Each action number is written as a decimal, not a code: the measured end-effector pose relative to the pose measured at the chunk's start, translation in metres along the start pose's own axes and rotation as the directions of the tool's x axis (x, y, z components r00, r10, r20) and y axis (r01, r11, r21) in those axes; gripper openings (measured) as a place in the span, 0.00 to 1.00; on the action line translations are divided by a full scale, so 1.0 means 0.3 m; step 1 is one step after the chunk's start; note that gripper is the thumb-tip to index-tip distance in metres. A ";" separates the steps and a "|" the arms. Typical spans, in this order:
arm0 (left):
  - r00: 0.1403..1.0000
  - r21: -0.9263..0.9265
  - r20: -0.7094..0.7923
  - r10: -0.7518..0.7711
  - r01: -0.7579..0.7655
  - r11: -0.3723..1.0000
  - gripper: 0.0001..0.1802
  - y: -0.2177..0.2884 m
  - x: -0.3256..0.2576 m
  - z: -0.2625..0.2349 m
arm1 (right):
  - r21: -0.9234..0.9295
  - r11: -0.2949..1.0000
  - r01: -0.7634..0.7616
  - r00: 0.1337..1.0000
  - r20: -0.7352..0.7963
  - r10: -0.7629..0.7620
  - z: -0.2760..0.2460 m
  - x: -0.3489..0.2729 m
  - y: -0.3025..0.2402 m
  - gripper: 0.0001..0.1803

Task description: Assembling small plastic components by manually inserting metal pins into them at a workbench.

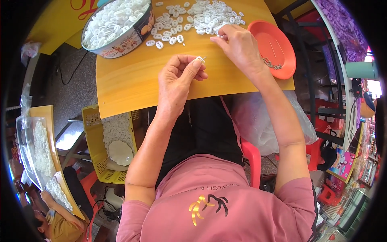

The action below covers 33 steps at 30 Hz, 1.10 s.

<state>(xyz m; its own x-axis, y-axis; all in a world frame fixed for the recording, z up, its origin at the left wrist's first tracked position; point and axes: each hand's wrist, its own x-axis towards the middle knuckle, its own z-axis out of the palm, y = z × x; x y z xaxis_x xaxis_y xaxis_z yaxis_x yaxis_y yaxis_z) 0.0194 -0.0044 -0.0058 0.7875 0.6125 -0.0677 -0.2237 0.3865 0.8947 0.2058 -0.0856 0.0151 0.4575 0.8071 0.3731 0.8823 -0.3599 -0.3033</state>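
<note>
Left hand [177,80], centre of frame, is pinched shut on one small white plastic piece [198,59], thumb and forefinger clamped on it, with a tiny metal bit showing at its upper edge; exact shape too small to tell. Right hand [240,44], just up and right of it, fingers curled down with the tips closed at the near edge of the loose pile of white oval pieces [197,18] at top centre; cannot tell if it has one gripped. The hands are near each other, not touching. Handling call: pieces look light, rigid, smooth plastic, so they're slippery and easy to flick away. Best pinched across the flat faces or the long edges with fingertips, not pushed. All of it sits on the yellow-orange wooden table [133,80]. Round tin [133,34] at upper left is heaped with more white pieces. Orange plastic plate [282,40] at upper right holds a few small metal parts [272,64], right beside the right wrist. Below the table at left, a yellow crate [94,149] holds more white pieces and a white dish [120,152]. Another person is seated at lower left by clear bags of the same pieces [40,149].
</note>
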 end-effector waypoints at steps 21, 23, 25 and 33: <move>1.000 -0.087 0.022 -0.008 0.010 0.996 0.09 0.001 -0.002 -0.007 | 0.451 0.877 -0.164 0.983 0.145 0.109 -0.037 -0.021 -0.061 0.12; 1.000 -0.071 0.018 -0.009 0.010 0.997 0.09 0.006 -0.004 -0.004 | 0.660 0.656 -0.367 0.928 0.306 0.211 -0.062 -0.053 -0.098 0.13; 1.000 -0.084 0.021 -0.014 0.015 0.996 0.09 0.007 0.000 0.000 | 0.831 0.379 -0.408 0.913 0.365 0.183 -0.073 -0.084 -0.110 0.15; 1.000 -0.081 0.026 -0.004 0.006 0.997 0.09 0.004 0.005 -0.007 | 0.910 0.258 -0.324 0.942 0.285 0.177 -0.065 -0.136 -0.152 0.12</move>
<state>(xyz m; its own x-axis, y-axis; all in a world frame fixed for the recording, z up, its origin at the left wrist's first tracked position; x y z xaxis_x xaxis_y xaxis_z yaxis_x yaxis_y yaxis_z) 0.0191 -0.0017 -0.0057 0.8031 0.5928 -0.0598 -0.2644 0.4446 0.8558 0.1490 -0.1112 0.0307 0.5554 0.8302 0.0480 -0.0207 0.0716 -0.9972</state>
